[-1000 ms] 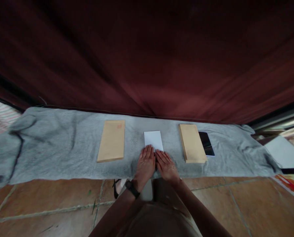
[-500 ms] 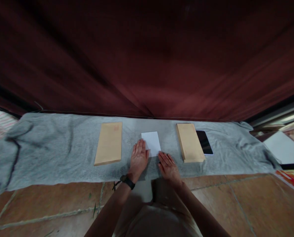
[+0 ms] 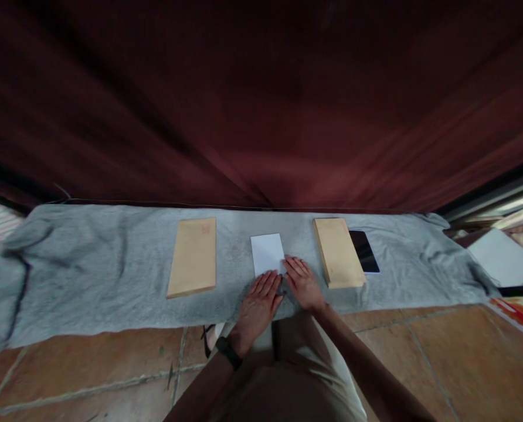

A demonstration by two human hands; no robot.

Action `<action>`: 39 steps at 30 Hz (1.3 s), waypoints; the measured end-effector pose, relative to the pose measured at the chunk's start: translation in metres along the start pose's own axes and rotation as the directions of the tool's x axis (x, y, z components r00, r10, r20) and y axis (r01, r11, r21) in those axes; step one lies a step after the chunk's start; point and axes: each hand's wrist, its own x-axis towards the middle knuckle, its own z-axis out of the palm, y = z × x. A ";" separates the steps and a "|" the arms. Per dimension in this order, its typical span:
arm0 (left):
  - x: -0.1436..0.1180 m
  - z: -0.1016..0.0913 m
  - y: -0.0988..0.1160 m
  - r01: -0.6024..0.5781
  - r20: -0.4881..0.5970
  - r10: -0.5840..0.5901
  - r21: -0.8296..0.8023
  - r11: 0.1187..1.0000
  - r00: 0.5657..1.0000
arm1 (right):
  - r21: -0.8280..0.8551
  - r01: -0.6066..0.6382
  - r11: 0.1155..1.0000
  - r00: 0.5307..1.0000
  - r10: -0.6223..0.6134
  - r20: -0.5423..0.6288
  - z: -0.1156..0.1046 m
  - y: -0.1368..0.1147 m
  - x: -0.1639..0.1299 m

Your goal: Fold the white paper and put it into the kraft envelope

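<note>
On a grey cloth lay a brown envelope. The left hand and right hand, open and flat, pressed the near edge of a folded white paper, not yet enveloped; an envelope stack and phone lay beyond.

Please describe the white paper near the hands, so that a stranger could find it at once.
A grey cloth lies across the tiled floor. On it, between two brown envelopes, lies the white paper, just beyond the left hand and right hand. It alone is white, and smaller than its neighbours.
</note>
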 end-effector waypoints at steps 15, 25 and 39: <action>0.003 0.000 0.002 0.029 -0.002 -0.029 -0.039 0.999 1.000 | -0.001 -0.099 0.995 0.994 0.099 -0.048 0.012 0.021 0.093; 0.001 -0.001 0.005 0.037 -0.013 -0.038 -0.016 0.999 0.999 | 0.069 -0.389 0.919 0.907 0.395 -0.145 0.013 -0.014 0.036; -0.004 0.004 -0.002 0.116 -0.162 -0.147 -0.185 0.976 0.976 | 0.305 -0.389 0.869 0.903 0.426 -0.063 -0.008 -0.028 0.062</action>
